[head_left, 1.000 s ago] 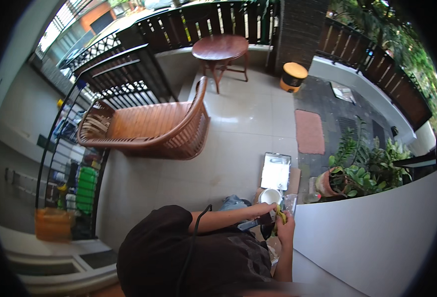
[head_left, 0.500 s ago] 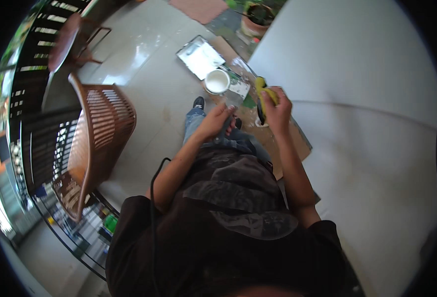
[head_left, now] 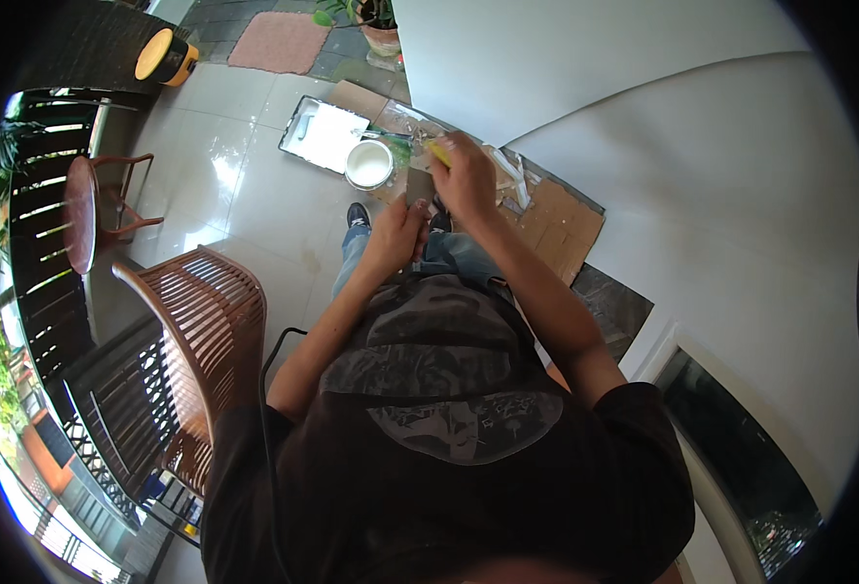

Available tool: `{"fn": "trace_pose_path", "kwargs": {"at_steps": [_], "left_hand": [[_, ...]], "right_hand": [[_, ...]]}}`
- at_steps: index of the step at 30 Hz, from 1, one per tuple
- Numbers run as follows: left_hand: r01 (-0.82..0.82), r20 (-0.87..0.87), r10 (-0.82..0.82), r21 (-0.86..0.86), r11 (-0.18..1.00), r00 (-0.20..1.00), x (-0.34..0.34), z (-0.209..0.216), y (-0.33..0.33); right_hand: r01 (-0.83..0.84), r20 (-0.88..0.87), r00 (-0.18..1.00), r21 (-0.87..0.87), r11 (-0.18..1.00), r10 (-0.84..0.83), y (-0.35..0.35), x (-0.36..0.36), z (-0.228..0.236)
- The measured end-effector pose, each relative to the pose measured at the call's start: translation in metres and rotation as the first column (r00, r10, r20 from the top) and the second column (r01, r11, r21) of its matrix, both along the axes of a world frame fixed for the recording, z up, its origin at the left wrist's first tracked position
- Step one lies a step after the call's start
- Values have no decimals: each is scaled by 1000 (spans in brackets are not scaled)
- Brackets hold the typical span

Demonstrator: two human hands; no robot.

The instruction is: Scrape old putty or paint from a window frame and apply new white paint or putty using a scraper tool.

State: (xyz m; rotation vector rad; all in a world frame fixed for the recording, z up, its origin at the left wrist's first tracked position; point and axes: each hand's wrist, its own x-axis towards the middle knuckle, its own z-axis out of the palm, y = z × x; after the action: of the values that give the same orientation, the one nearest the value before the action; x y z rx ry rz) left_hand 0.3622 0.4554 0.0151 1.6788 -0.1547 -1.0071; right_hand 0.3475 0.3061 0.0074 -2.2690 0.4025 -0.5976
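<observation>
My left hand (head_left: pixel 397 237) is closed around the lower end of a flat, broad grey blade, which looks like a putty knife (head_left: pixel 420 186); the blade points up and away from me. Close by on the right, my right hand (head_left: pixel 468 181) grips a yellow-handled tool (head_left: pixel 439 153). Most of that tool is hidden behind the fingers, so its kind cannot be made out. The two tools are close together or touching. Just left of the blade stands an open tub of white paint or filler (head_left: pixel 369 164).
A paint tray (head_left: pixel 324 134) with white in it lies beyond the tub. Spattered cardboard (head_left: pixel 558 226) covers the floor along the white wall (head_left: pixel 644 175). To my left are a slatted wooden chair (head_left: pixel 201 307) and a round stool (head_left: pixel 81 214). Farther off are a pink mat (head_left: pixel 279 42) and potted plant (head_left: pixel 381 37).
My right hand has moved left, bringing the yellow-handled tool over to the blade in my left hand. The view has turned, showing more floor at the far left.
</observation>
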Motion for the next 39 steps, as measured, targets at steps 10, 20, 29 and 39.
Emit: {"fn": "trace_pose_path", "kwargs": {"at_steps": [10,20,29,39], "left_hand": [[-27,-173,31,26,999,984,23,16,6],[-255,-294,214,-109,961,931,40,5,15],[4,-106,-10,-64,998,994,9,-2,-35],[-276,2,290,-297,914,957,36,48,-25]], "right_hand": [[-96,82,992,-22,995,97,-16,0,-10],[214,-292,931,923,-319,-220,-85,-55,-65],[111,-165,976,938,328,139,-52,-58,-37],[430,-388,881,419,800,-270,-59,-81,-55]]}}
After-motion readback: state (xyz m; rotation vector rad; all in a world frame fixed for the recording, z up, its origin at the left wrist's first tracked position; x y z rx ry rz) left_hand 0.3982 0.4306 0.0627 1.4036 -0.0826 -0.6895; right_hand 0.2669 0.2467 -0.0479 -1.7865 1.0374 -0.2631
